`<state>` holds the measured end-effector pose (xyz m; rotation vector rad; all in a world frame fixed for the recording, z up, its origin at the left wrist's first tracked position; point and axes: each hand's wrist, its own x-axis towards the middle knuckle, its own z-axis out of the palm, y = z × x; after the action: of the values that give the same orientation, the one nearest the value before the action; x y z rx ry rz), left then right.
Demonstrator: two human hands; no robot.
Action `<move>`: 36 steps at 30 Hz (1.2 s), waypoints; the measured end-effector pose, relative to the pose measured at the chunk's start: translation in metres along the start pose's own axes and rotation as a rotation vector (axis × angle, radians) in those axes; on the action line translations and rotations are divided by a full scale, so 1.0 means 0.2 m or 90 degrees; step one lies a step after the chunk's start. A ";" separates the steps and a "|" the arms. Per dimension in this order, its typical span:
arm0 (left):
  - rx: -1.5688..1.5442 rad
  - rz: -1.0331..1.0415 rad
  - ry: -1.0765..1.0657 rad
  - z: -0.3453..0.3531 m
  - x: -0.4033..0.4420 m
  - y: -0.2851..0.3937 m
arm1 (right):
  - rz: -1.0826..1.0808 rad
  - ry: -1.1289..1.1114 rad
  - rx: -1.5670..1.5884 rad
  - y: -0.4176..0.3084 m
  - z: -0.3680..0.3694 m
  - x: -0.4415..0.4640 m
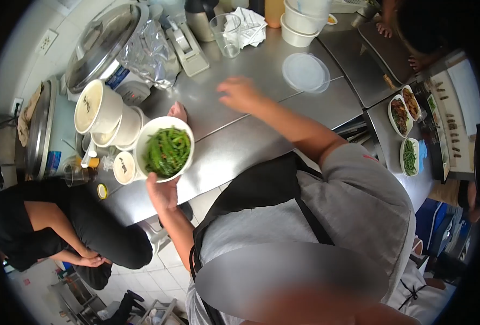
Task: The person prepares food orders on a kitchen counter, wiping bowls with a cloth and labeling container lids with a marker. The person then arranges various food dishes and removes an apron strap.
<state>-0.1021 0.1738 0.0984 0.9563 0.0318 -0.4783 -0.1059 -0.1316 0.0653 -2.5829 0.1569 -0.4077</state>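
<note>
My left hand (164,192) grips the near rim and side of a white round bowl (139,142), with the thumb at the rim. Green beans (168,151), cut long and glossy, fill the bowl. A pinkish shape (177,111) shows at its far edge; I cannot make out what it is. Nothing shows in my right hand (241,95), which hovers over the steel counter with its fingers loosely stretched out and slightly blurred. Left of the bowl are a white tub with handwriting (124,167) and stacked white tubs (98,105).
Clear round lids (306,72) lie on the steel counter (272,127). A tape dispenser (188,49), clear cup (226,35) and white tubs (300,30) stand at the back. Filled food containers (401,114) are at right. A person (61,227) sits at left; another person's hand (383,28) is at upper right.
</note>
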 end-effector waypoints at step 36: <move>0.498 0.209 0.001 0.57 0.38 -0.68 | -0.195 0.068 -0.044 0.03 -0.32 -0.31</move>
<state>-0.1107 -0.0100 0.0419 1.6926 -0.3292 -0.1732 -0.1850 -0.1557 0.0991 -2.6601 -0.1935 -0.6616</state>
